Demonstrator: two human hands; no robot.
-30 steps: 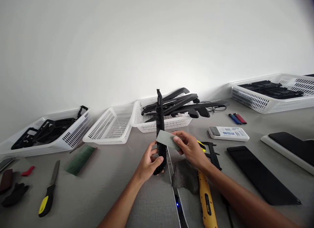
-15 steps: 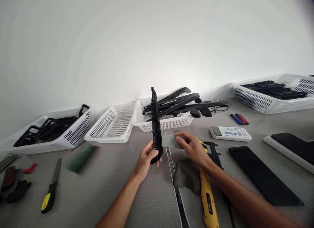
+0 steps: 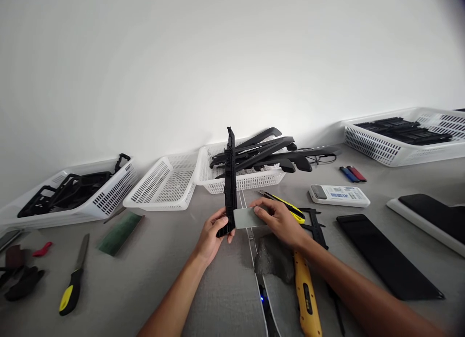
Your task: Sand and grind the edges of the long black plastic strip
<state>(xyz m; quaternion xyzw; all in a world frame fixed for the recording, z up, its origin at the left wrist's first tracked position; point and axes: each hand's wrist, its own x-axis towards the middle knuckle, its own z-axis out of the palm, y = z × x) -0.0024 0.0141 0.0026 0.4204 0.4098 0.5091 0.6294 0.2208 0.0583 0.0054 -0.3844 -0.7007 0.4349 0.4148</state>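
Note:
My left hand point(image 3: 211, 234) is closed around the lower end of a long black plastic trim piece point(image 3: 230, 177), which stands nearly upright with ribs and clips along it. Between the thumb and fingers of my right hand point(image 3: 278, 220) is a flat grey-green piece of sandpaper point(image 3: 249, 218). Its left edge meets the lower right side of the trim piece; whether it presses there I cannot tell. A yellow utility knife point(image 3: 290, 208) and black calipers point(image 3: 317, 228) lie beside my right hand. Below it are a dark grey cloth point(image 3: 272, 259) and a yellow-handled tool point(image 3: 307, 296).
Behind my hands, a white basket point(image 3: 247, 183) holds several black handle-like parts point(image 3: 265, 150). Other white baskets stand left point(image 3: 105, 204) and right point(image 3: 395, 155). On the left lie a file point(image 3: 74, 279) and a green sheet point(image 3: 121, 234); on the right, a black phone-like slab point(image 3: 388, 254) and lighters point(image 3: 352, 174).
The trim piece has tilted slightly and its lower end has moved left. My right hand has shifted a little left and down with the sandpaper, uncovering more of the utility knife.

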